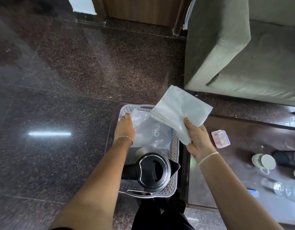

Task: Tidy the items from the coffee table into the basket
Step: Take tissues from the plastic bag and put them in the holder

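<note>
A view from above, looking down a person's two bare forearms. Nearest, dark trousers [160, 216] show at the bottom edge. Just beyond sits a pale grey plastic basket [174, 146], rectangular with rounded corners and walls perforated with small holes, resting on a dark stand beside the desk [243, 135]. In the basket's near end stands an electric kettle [153, 171], round, with a glossy black lid, a chrome rim, a pointed spout and a black handle. Behind it lies a crinkled clear plastic bag [151, 131] with grey lettering.

The left hand [126, 127], a thin chain bracelet at its wrist, reaches into the basket's far left corner, palm down, fingers curled onto the bag; whether it grips the bag cannot be told. The right hand [195, 136], a pale band at its wrist, is clamped on a thick stack of folded white napkins [178, 112], soft-edged and square, held tilted above the basket's far right rim.

To the right, the desk is dark polished wood with a reflective top. On it lie a small pink lidded box [220, 139], a white mug [263, 161] on its side, a dark cylindrical object [284, 158], and a clear ribbed plastic bottle [286, 190].

Farther off, a speckled dark granite floor [60, 80] shines with reflected light. At top right stands a grey-green upholstered sofa [234, 52].
</note>
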